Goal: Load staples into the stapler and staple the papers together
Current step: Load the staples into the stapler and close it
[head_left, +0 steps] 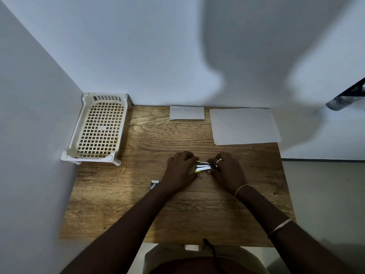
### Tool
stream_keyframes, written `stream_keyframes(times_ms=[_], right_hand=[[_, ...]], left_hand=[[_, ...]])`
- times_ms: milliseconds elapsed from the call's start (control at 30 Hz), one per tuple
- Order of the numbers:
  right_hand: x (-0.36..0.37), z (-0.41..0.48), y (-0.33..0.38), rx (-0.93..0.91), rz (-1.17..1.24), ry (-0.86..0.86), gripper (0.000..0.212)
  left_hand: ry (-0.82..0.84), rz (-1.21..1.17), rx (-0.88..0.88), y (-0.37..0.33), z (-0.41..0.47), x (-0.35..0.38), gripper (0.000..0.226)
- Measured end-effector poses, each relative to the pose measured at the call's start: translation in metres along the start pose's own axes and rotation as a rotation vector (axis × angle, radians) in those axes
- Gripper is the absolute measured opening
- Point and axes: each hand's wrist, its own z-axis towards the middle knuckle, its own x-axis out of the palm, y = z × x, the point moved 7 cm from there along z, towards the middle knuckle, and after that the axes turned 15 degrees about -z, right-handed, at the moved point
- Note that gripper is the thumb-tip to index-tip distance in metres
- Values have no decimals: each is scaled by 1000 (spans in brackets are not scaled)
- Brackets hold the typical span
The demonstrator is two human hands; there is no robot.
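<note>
Both forearms reach forward from the bottom corners and converge over the middle of the wooden tabletop [138, 204], wrists low, backs of the hands turned up. The left hand [180, 171] curls its grip around the left end of the stapler [204, 166], fingers bent over the top and thumb tucked at the near side. The right hand [227, 171] pinches the stapler's right end, a ring showing on one finger and a thin bracelet [242, 189] at the wrist; a second bangle [279, 227] sits farther up that forearm. Between the two grips the stapler lies roughly level, its pale metal strips and yellow tips showing in a fanned, apart arrangement; whether staples lie inside is too small to tell.

Just left of the left grip, near its wrist, a small staple box [154, 184] rests on the wood. Well beyond the right grip, at the far edge, lies a large sheet of paper [245, 126], with a smaller paper [187, 112] beside it, beyond the left grip. Far off to the left of both grips stands a cream lattice tray [99, 129] against the wall.
</note>
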Motion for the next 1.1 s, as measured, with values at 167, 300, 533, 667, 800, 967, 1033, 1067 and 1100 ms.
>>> stream_keyframes(times_ms=[167,300,533,667,800,967,1033,1067,1100], right_hand=[[-4,-2,1,-14,-23,21,42],[-3,-7,3,-25,-44,12,45],[-21,-2,6,-20,11,-142,43],[-28,25,16,-39,25,-74,44],[-32,42,24,-2,65,-35,53],[-28,61,23,38,59,15,55],[-29,64,17,55,41,14,51],[-30,64,13,78,47,13,49],[-32,63,8,115,59,21,46]], left_hand=[[29,14,2,0,-1,3,67],[59,26,33,5,-4,7,89],[0,31,98,3,-6,-7,86],[19,64,107,8,10,-20,78],[-10,48,75,14,27,-32,71],[46,43,19,25,41,-41,70],[76,18,15,20,36,-39,74],[77,4,15,14,30,-37,81],[75,-4,10,7,22,-32,92]])
